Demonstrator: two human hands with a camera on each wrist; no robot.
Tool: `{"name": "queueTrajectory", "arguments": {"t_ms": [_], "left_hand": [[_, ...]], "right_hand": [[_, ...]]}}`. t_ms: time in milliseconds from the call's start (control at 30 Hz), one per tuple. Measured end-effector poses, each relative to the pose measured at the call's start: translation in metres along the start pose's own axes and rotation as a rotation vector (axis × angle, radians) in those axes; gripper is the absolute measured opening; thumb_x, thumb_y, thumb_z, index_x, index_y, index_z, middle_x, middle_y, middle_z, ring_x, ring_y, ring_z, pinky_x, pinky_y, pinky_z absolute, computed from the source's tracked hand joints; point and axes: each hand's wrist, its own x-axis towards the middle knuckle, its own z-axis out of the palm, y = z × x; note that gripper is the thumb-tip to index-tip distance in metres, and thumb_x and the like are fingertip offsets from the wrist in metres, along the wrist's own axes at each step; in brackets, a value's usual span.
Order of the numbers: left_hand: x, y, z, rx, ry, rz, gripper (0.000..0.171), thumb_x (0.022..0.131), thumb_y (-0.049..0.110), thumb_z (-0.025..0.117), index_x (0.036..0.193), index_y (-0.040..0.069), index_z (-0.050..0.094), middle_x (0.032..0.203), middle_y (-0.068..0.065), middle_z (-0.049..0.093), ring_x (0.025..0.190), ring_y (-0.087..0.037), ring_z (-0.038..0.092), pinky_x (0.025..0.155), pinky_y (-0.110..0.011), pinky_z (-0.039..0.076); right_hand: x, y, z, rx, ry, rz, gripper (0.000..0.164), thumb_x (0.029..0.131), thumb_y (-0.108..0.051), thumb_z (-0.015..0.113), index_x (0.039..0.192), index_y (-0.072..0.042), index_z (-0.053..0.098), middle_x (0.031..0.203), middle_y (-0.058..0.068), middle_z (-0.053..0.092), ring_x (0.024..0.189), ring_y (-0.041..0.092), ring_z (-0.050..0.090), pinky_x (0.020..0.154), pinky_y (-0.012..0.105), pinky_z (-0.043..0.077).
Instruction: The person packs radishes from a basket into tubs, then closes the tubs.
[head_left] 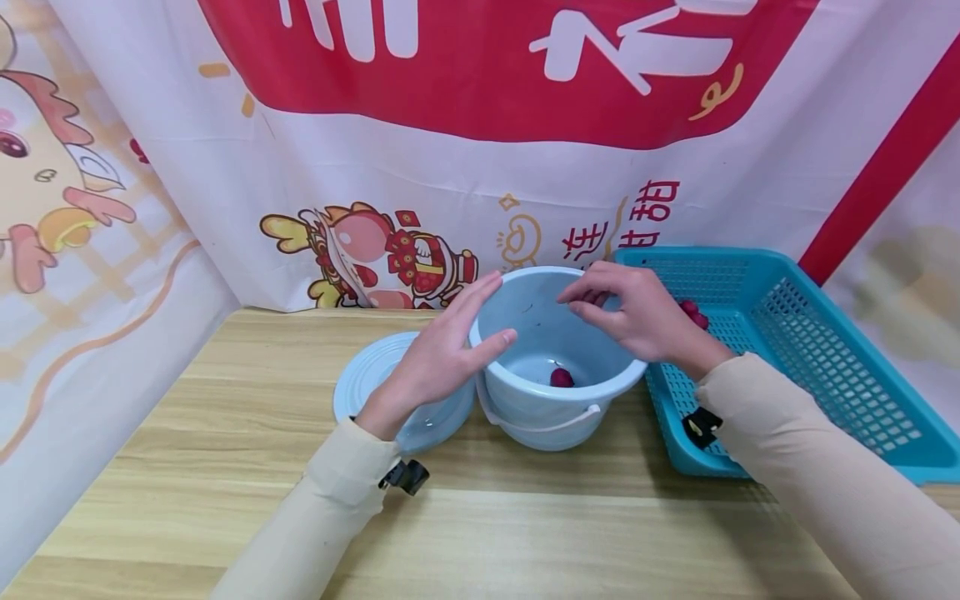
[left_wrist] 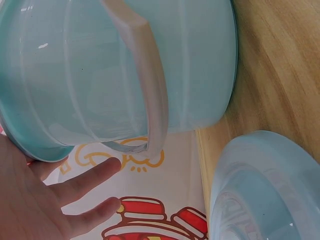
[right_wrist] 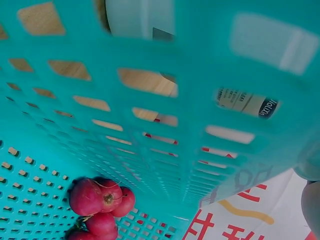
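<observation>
A light blue bucket (head_left: pixel 555 417) with a pale handle (head_left: pixel 542 427) stands on the table, and one red radish (head_left: pixel 561 377) lies at its bottom. At the left rim rests my left hand (head_left: pixel 450 342), thumb and fingers spread; the left wrist view shows its fingers (left_wrist: pixel 90 182) stretched along the outside, below the rim. My right hand (head_left: pixel 633 308) hangs over the bucket's right side, fingers loosely bent and a gap between thumb and forefinger, with nothing seen in it. Several red radishes (right_wrist: pixel 102 197) sit in the turquoise basket (head_left: pixel 795 367) on the right.
A round light blue lid (head_left: pixel 367 375) lies left of the bucket, partly behind my left forearm. The basket's near wall stands close beside the bucket. A printed cloth (head_left: pixel 450 167) hangs along the back of the wooden table (head_left: pixel 525 533).
</observation>
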Motion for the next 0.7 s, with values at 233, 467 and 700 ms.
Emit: {"name": "queueTrajectory", "arguments": {"t_ms": [233, 467, 700], "left_hand": [[0.0, 0.001, 0.0, -0.004, -0.001, -0.01, 0.082, 0.101, 0.063, 0.052, 0.17, 0.03, 0.024, 0.178, 0.017, 0.016, 0.166, -0.018, 0.022, 0.127, -0.068, 0.029], [-0.001, 0.002, -0.001, 0.002, 0.005, -0.012, 0.081, 0.101, 0.064, 0.052, 0.17, 0.033, 0.024, 0.178, 0.018, 0.016, 0.166, -0.018, 0.022, 0.126, -0.069, 0.029], [-0.001, 0.003, 0.0, 0.011, 0.014, -0.003, 0.08, 0.101, 0.063, 0.052, 0.17, 0.032, 0.024, 0.178, 0.018, 0.016, 0.166, -0.018, 0.021, 0.127, -0.069, 0.028]], "right_hand": [[0.0, -0.001, -0.004, 0.013, -0.035, 0.011, 0.03, 0.096, -0.017, 0.079, 0.125, -0.015, 0.078, 0.114, 0.005, 0.075, 0.1, 0.018, 0.069, 0.086, 0.033, 0.06], [-0.002, -0.003, -0.019, 0.107, -0.056, 0.155, 0.04, 0.093, -0.024, 0.083, 0.132, -0.021, 0.074, 0.122, 0.003, 0.077, 0.106, 0.02, 0.072, 0.088, 0.033, 0.061], [-0.015, 0.013, -0.043, 0.193, -0.007, 0.26, 0.046, 0.095, -0.031, 0.081, 0.139, -0.026, 0.07, 0.13, 0.002, 0.076, 0.113, 0.018, 0.075, 0.086, 0.026, 0.065]]}}
